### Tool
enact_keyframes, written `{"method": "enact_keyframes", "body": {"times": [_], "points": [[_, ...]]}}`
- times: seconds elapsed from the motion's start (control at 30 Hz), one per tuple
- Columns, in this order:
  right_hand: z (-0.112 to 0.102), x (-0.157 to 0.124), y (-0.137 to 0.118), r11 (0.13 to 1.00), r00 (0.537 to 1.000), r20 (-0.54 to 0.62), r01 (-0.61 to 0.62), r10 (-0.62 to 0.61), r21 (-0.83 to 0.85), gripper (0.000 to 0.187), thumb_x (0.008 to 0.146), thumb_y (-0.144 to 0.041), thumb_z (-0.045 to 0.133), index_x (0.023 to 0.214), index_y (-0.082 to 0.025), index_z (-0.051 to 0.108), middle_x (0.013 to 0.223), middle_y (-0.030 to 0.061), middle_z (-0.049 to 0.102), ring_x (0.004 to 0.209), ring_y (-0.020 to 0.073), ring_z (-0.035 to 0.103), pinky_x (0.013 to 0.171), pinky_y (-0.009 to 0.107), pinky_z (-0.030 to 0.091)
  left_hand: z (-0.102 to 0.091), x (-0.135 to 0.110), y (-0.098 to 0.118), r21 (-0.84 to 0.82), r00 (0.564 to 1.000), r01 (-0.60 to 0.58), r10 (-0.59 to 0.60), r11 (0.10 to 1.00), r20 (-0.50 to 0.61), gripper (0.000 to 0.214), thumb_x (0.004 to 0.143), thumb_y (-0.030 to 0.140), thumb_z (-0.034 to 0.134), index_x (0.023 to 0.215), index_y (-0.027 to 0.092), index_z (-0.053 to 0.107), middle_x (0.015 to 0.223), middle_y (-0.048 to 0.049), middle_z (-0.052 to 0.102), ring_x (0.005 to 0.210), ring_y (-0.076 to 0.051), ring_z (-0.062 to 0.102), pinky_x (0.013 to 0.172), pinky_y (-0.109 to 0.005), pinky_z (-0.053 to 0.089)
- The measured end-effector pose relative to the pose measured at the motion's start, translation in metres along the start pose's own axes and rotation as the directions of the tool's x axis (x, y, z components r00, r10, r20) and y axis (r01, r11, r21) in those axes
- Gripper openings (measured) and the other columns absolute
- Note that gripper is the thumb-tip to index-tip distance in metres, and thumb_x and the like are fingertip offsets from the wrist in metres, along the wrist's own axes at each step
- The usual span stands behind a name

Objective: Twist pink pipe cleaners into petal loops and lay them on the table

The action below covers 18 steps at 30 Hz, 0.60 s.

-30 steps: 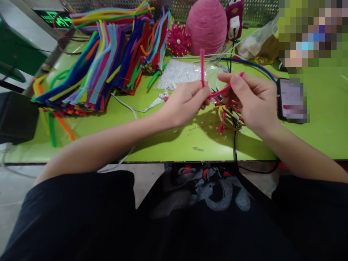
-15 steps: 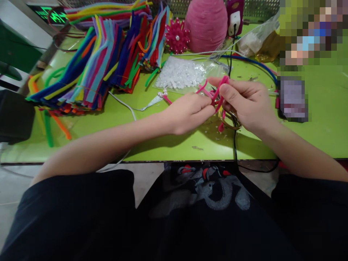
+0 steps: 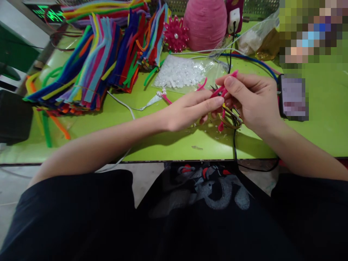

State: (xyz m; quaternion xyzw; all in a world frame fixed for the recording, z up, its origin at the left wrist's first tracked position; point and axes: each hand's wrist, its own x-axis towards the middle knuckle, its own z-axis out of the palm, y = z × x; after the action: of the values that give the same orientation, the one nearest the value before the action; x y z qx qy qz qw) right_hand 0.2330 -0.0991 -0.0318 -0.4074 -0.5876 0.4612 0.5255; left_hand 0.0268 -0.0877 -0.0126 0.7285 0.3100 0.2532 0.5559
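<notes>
Between my two hands is a pink pipe cleaner (image 3: 219,92), bent, with its upper tip between the thumb and forefinger of my right hand (image 3: 254,94). My left hand (image 3: 190,110) grips its lower part with fingers pressed together. Gold-coloured scissor handles (image 3: 233,117) show beneath my right hand; whether that hand touches them is hidden. Just below the fingers hangs or lies a pink piece with a rounded end (image 3: 221,127). Near my left wrist another pink stem with clear beads (image 3: 162,94) rests on the green table (image 3: 174,148).
Bundles of coloured pipe cleaners (image 3: 95,65) fill the left side. A bag of white beads (image 3: 179,72) lies behind my hands, with a pink flower (image 3: 175,34) and a pink ribbed dome (image 3: 206,25) farther back. A phone (image 3: 293,96) lies right; a black cable (image 3: 235,145) crosses the front edge.
The loop of pink pipe cleaner at my fingers is now drawn into a straighter slanting length. My left fingers have shifted right, and my right hand has moved slightly right.
</notes>
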Motion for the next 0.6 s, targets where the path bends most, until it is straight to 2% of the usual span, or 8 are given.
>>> {"method": "enact_keyframes", "body": {"times": [0.13,0.27,0.4,0.6], "points": [[0.000,0.002,0.004,0.996,1.000,-0.024,0.000,0.002,0.092,0.013,0.105,-0.043,0.091,0.099,-0.031,0.093,0.081,-0.0001,0.077,0.072,0.0135,0.068,0.076,0.029,0.061,0.005,0.003,-0.003,-0.054,0.996,0.004,-0.008,0.999,-0.089,0.036,0.120,0.025,0.053,0.084,0.021,0.057,0.075,0.0023,0.058,0.061,-0.009,0.054,0.057,-0.022,0.045],[0.002,0.001,-0.001,0.986,0.998,-0.053,-0.021,0.030,0.165,0.017,0.101,-0.047,0.094,0.102,-0.030,0.091,0.084,-0.0005,0.080,0.072,0.0140,0.072,0.076,0.030,0.064,0.006,0.005,-0.002,-0.033,0.984,0.046,-0.051,0.998,-0.170,0.032,0.121,0.029,0.051,0.094,0.021,0.066,0.077,0.0015,0.062,0.061,-0.009,0.058,0.055,-0.021,0.044],[0.003,-0.002,-0.008,0.983,0.998,-0.002,-0.065,0.066,0.171,0.024,0.098,-0.051,0.096,0.097,-0.029,0.088,0.085,-0.0006,0.080,0.074,0.0142,0.075,0.077,0.029,0.067,0.004,0.002,0.001,-0.028,0.990,0.017,-0.021,0.999,-0.142,0.028,0.117,0.029,0.055,0.093,0.020,0.067,0.071,0.0017,0.059,0.059,-0.010,0.052,0.054,-0.023,0.040],[0.000,-0.001,-0.010,0.972,0.994,0.042,-0.106,0.099,0.209,0.030,0.094,-0.051,0.099,0.094,-0.022,0.088,0.083,0.0008,0.080,0.075,0.0138,0.077,0.072,0.026,0.068,0.002,-0.002,-0.005,-0.157,0.994,-0.090,0.080,0.983,-0.069,0.025,0.112,0.022,0.050,0.088,0.022,0.059,0.069,0.0034,0.052,0.057,-0.010,0.045,0.057,-0.025,0.039]]}}
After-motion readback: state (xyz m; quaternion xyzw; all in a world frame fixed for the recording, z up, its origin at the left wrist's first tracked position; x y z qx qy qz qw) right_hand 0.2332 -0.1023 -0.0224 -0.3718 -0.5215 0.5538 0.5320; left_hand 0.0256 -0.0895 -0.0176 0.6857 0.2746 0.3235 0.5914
